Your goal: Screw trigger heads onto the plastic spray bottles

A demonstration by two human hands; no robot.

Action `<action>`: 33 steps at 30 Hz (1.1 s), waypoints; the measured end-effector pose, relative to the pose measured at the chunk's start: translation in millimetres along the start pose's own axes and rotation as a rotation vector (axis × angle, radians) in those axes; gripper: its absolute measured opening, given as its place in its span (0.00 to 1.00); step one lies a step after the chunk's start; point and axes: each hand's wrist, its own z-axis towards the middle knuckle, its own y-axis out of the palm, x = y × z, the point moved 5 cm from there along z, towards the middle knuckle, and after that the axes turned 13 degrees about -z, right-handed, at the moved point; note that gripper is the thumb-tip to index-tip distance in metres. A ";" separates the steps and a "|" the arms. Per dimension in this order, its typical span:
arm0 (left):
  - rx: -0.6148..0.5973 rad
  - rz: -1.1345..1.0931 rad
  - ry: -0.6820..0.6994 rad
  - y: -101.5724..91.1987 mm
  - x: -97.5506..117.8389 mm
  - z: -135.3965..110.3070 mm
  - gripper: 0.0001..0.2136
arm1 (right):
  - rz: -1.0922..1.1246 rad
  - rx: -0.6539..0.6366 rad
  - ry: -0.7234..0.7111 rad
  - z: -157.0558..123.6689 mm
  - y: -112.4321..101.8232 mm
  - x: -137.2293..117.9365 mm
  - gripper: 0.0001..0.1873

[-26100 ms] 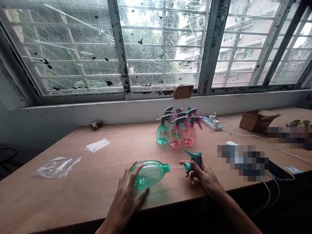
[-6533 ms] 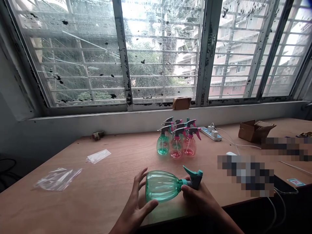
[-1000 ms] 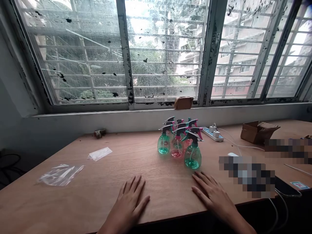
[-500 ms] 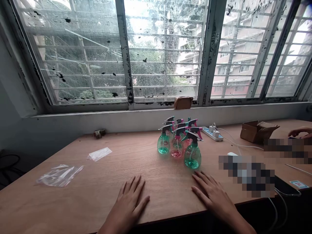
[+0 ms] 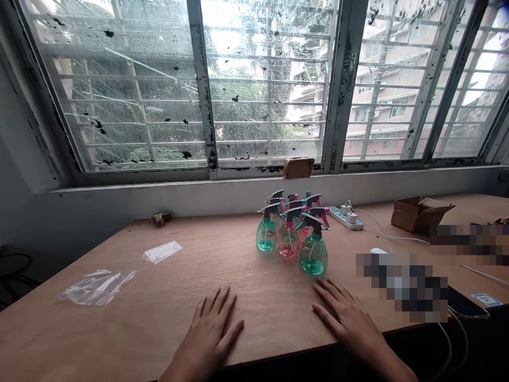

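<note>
My left hand lies flat on the wooden table, fingers spread, holding nothing. My right hand also rests flat and open, a little to the right. Just beyond its fingertips stands a green spray bottle with a teal trigger head, upright. Behind it is a cluster of several green and pink spray bottles, all upright. Neither hand touches a bottle.
Two clear plastic bags lie on the left of the table. A white power strip with cables and an open cardboard box sit at the back right. A phone lies near the right front edge. A window ledge runs behind.
Over the last second both hands stayed flat and still. Another person's hand seen at the far right half a second ago is gone. Earlier, the green bottle lay between my hands.
</note>
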 end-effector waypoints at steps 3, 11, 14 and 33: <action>0.018 -0.012 0.013 2.4 -3.9 0.8 0.30 | 0.003 0.015 0.000 0.3 -0.2 1.2 0.31; 0.034 -0.004 0.032 5.5 -7.2 1.3 0.29 | 0.156 0.272 0.049 -4.9 1.3 4.2 0.24; 0.028 0.006 0.038 5.5 -7.1 1.3 0.29 | 0.279 0.534 0.118 -0.4 -28.6 3.1 0.23; 0.116 -0.064 0.129 21.8 -25.0 4.8 0.35 | 1.164 0.534 0.271 70.1 -68.3 -9.2 0.37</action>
